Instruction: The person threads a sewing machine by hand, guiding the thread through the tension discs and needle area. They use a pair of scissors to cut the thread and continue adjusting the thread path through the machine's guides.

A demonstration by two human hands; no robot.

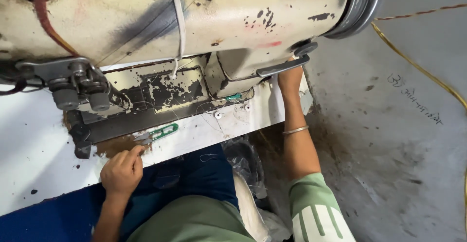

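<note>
Nearest the camera sat the person's lap: blue fabric (194, 178) draped off the near edge of the tabletop (29, 159), green garment below it. The left hand (122, 170) rested at the near edge of the white tabletop, fingers curled in, index finger stretched toward the thread snips. Its grip was loosely clenched on nothing, fingertip just short of or touching the snips' metal tip; contact could not be told.

Green-handled thread snips (158, 134) lay flat on the tabletop just beyond that hand, near the front edge of the machine bed, blades pointing left toward a worn brown patch (114, 146).

A little farther right, two small white bobbins (218, 116) lay on the tabletop near the machine base, loose thread trailing around them. A small green tool (234, 97) lay just behind them against the base.

The right hand (290, 79) reached along the right edge of the tabletop, a thin metal bangle (295, 130) on the wrist, light green sleeve (316, 208) at the elbow. It was up under the machine's grey lever (283, 66); fingers hidden, so its grip could not be told.

Farthest back, the cream, chipped sewing machine (219, 18) filled the top, handwheel (357, 3) at its right end, presser assembly (78, 86) at left. Grey floor (399, 139) lay right of the tabletop, a yellow cord (418, 66) across it.
</note>
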